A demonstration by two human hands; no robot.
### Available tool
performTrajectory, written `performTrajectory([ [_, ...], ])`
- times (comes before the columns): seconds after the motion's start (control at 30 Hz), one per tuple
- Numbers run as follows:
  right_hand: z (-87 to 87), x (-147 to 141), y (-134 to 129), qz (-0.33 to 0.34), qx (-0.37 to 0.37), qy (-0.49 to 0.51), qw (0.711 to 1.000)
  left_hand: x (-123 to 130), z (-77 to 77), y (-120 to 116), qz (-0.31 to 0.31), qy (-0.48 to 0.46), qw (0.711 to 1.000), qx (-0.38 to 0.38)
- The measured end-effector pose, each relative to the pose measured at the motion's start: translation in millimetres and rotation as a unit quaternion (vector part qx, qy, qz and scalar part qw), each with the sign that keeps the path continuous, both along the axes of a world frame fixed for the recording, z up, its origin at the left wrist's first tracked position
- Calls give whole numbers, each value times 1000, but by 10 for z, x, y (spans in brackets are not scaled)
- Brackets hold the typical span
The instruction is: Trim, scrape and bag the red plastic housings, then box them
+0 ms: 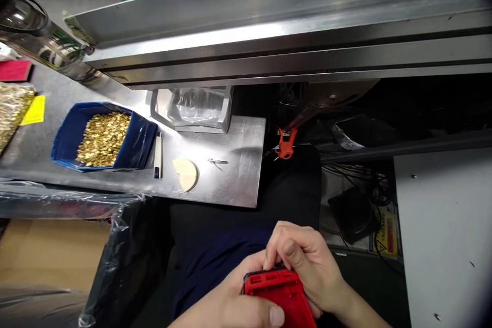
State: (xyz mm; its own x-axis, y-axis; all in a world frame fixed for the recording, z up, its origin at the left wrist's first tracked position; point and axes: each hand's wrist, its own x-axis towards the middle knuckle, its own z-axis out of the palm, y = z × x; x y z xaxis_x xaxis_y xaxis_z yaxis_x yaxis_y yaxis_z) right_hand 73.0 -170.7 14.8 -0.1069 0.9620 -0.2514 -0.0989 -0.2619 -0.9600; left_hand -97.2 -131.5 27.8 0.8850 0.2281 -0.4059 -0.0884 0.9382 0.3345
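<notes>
Low in front of my lap is a red plastic case point(287, 293) with a dark outer edge, its hollow side facing up and small rectangular slots along the top wall. My left hand point(242, 294) grips it from the left, thumb laid over the near part. Around its upper right corner, my right hand point(307, 261) is closed, fingers curled at the top edge and some fingertips under the right side. Whether a small part sits between the right fingers is hidden. The case's lower end runs out of view.
A steel table point(242, 184) carries a blue bin point(138, 138) of brass pieces, a cutter knife point(158, 156), a cream half-disc point(185, 174), tweezers point(217, 162) and a grey tray point(226, 107). Orange-handled pliers point(286, 144) hang beyond its edge. A metal conveyor frame point(269, 31) crosses above.
</notes>
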Motion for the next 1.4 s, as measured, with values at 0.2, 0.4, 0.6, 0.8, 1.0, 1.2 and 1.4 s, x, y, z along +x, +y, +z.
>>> performTrajectory([
  [0.2, -68, -4, -71, -89, -1, -47, 995, -37, -52, -75, 24, 18, 998, -53],
  [0.4, 7, 54, -27, -10, 26, -16, 999, 56, 40, 47, -2, -1, 1000, -5],
  [0.6, -55, 22, -69, -71, 15, -37, 997, 19, -27, -26, 8, -4, 999, -41],
  [0.8, -45, -20, -66, -85, 2, 0, 996, 17, -35, -37, -1, 17, 999, -35],
  [1.0, -1, 14, -107, -73, 71, -55, 993, -5, -54, -46, 6, 18, 999, -36],
  [1.2, -56, 30, -229, -217, 93, -172, 957, -62, -112, -167, 25, 18, 998, -61],
  [1.4, 7, 140, -102, -3, 90, -32, 995, -34, -72, -102, 29, 10, 998, -63],
])
